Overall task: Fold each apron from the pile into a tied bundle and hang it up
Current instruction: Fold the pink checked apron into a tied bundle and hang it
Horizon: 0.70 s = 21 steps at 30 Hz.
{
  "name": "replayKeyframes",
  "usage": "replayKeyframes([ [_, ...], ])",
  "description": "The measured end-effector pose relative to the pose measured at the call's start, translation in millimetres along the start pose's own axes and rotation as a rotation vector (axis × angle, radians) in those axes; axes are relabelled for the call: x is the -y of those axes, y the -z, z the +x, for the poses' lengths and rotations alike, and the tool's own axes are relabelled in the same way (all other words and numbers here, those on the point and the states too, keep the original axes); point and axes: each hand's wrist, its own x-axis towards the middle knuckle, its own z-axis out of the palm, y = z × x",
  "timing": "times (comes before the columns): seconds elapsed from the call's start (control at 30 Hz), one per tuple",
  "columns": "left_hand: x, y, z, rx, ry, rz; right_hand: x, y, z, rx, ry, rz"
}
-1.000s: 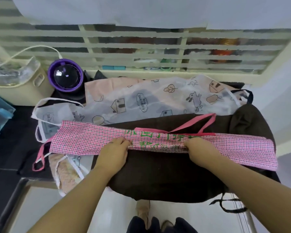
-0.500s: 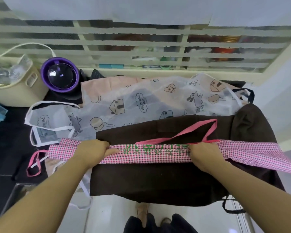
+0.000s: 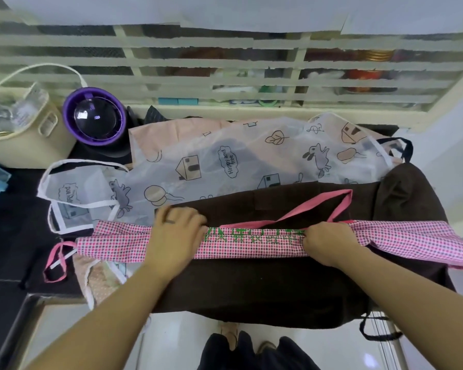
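Observation:
A pink checked apron (image 3: 251, 245) with green lettering lies folded into a long narrow strip across the pile. Its pink neck strap (image 3: 305, 210) loops away from me over the dark brown apron (image 3: 251, 287) underneath. My left hand (image 3: 175, 233) lies over the strip left of the middle, fingers curled over its far edge. My right hand (image 3: 329, 241) grips the strip right of the middle. A pink tie (image 3: 56, 260) trails off the strip's left end. A translucent white apron with cartoon prints (image 3: 225, 161) lies behind, over a peach one (image 3: 171, 132).
A purple round appliance (image 3: 95, 121) and a cream box (image 3: 24, 134) stand at the back left. A slatted window grille (image 3: 225, 62) runs along the back. A black strap (image 3: 377, 329) hangs off the front right edge. My feet show on the floor below.
The pink strip is narrower than one second ago. My left hand slid out toward the strip's left end, then came back toward the middle. My right hand stays in place.

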Motion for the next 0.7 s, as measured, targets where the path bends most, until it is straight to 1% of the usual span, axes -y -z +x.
replayKeyframes([
  [0.07,-36.5,-1.0,10.5,0.12,-0.114,-0.153,-1.3,2.6,1.9,0.055,-0.015,0.045],
  [0.1,-51.6,-1.3,15.3,0.19,-0.138,-0.184,-2.4,3.7,2.6,0.087,-0.024,0.085],
  [0.13,-63.1,-2.1,19.2,0.243,-0.144,-0.186,-4.3,3.8,3.1,0.117,-0.018,0.116],
  [0.2,-76.9,-5.3,26.9,0.293,-0.134,-0.14,-7.6,2.8,2.1,0.142,0.012,0.143],
  [0.27,-80.6,-12.0,31.1,0.312,-0.114,-0.092,-8.9,0.8,-1.7,0.082,0.001,0.234],
  [0.33,-81.1,-20.3,33.2,0.327,-0.117,-0.042,-11.0,1.5,-11.1,-0.042,-0.068,0.363],
  [0.37,-80.7,-23.5,34.6,0.329,-0.125,-0.036,-13.8,0.7,-16.6,-0.128,-0.092,0.372],
  [0.43,-80.5,-27.7,37.6,0.27,-0.166,-0.031,-28.0,-8.5,-28.3,-0.3,-0.104,0.274],
  [0.53,-76.2,-38.3,38.2,0.14,-0.192,0.012,-58.9,-37.9,-41.8,-0.473,-0.096,0.178],
  [0.6,-77.5,-41.6,38.4,0.104,-0.198,-0.007,-76.8,-54.1,-50.9,-0.476,-0.114,0.2],
  [0.7,-84.6,-41.0,34.6,0.104,-0.156,0.004,-83.1,-59.0,-55.6,-0.397,-0.105,0.257],
])
